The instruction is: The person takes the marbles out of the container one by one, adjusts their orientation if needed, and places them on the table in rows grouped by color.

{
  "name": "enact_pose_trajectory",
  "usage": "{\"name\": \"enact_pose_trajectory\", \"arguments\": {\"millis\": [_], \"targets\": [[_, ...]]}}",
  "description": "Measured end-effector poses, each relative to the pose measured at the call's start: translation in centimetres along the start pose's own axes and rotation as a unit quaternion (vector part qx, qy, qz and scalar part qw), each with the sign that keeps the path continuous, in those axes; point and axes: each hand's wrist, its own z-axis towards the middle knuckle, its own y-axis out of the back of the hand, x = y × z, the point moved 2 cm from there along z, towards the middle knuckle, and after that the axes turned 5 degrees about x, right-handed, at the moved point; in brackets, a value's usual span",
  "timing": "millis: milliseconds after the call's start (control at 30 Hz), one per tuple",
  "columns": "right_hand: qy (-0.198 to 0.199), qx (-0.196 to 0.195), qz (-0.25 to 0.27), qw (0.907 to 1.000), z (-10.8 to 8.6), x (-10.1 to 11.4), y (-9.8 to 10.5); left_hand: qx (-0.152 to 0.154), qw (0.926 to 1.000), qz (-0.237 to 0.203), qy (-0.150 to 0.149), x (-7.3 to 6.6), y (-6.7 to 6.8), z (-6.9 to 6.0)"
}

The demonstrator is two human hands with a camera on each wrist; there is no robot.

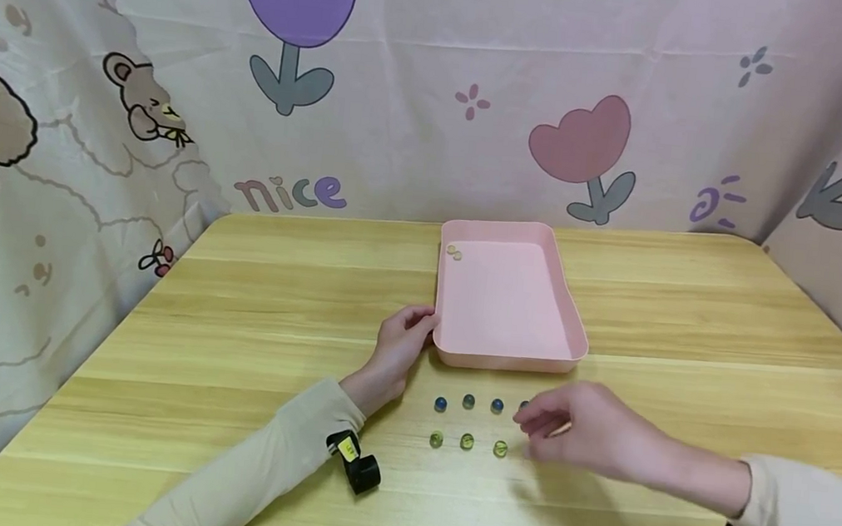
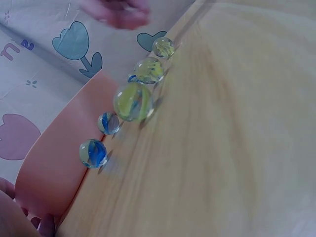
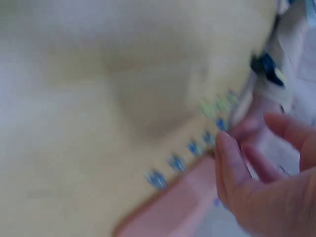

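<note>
My left hand [image 1: 392, 352] holds the near left corner of a shallow pink tray [image 1: 508, 362], fingers at its side wall. Just in front of the tray, blue-swirled glass marbles [image 1: 497, 406] stand in a row; the right hand partly covers this row. Nearer to me lies a second row of three yellow-green marbles [image 1: 500, 449]. My right hand [image 1: 594, 433] hovers at the right end of both rows, fingers loosely bent. In the right wrist view its thumb and fingertips [image 3: 224, 140] are apart, with nothing visible between them; that view is blurred.
Two small pale round pieces [image 1: 454, 253] lie in the tray's far left corner. The wooden table [image 1: 297, 302] meets a printed curtain [image 1: 418, 129] at the back and sides. A black wrist camera [image 1: 363, 473] is strapped to the left sleeve.
</note>
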Motion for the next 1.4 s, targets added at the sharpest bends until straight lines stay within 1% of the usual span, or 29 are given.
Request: {"name": "enact_pose_trajectory", "arguments": {"millis": [100,200,267,400,467,533,667,733,900,1133,1200,1300,1400], "targets": [[-0.004,0.035,-0.001,0.9994,0.8,0.9,1.5,0.000,1.0000,-0.001,0.000,0.1,0.0,0.0],[-0.027,0.058,-0.007,0.9979,1.7,1.7,3.0,0.002,1.0000,-0.004,0.000,0.1,0.0,-0.1],[-0.039,0.062,-0.017,0.9972,2.4,2.2,4.0,0.003,1.0000,-0.004,0.000,0.1,0.1,-0.1],[-0.046,0.060,-0.059,0.9954,4.2,2.8,6.4,0.002,1.0000,-0.006,-0.002,0.1,0.1,0.0],[-0.046,0.056,-0.078,0.9943,5.4,2.8,7.5,0.001,1.0000,-0.006,-0.003,0.1,0.1,0.0],[-0.053,0.050,-0.086,0.9936,6.6,2.6,8.5,0.000,1.0000,-0.007,-0.003,0.0,0.1,0.0],[-0.058,0.024,-0.085,0.9944,9.2,1.7,10.1,-0.001,1.0000,-0.005,-0.001,0.0,0.1,0.0],[-0.052,0.005,-0.080,0.9954,10.4,1.2,10.7,-0.001,1.0000,-0.007,-0.001,0.0,0.1,0.0],[-0.048,-0.045,-0.066,0.9957,13.1,0.1,11.6,0.000,1.0000,-0.009,0.000,0.0,0.0,-0.1],[-0.055,-0.089,-0.055,0.9930,16.4,-0.6,13.3,-0.003,1.0000,-0.005,0.000,-0.3,0.0,0.0],[-0.060,-0.103,-0.043,0.9919,17.2,-0.9,13.7,-0.002,1.0000,-0.003,-0.001,-0.4,0.0,0.1],[-0.063,-0.123,-0.019,0.9902,18.5,-1.7,13.8,-0.003,1.0000,-0.001,0.000,-0.2,0.1,0.2],[-0.071,-0.152,0.012,0.9858,19.9,-2.6,13.7,-0.002,1.0000,0.001,0.000,-0.1,0.0,0.2]]}}
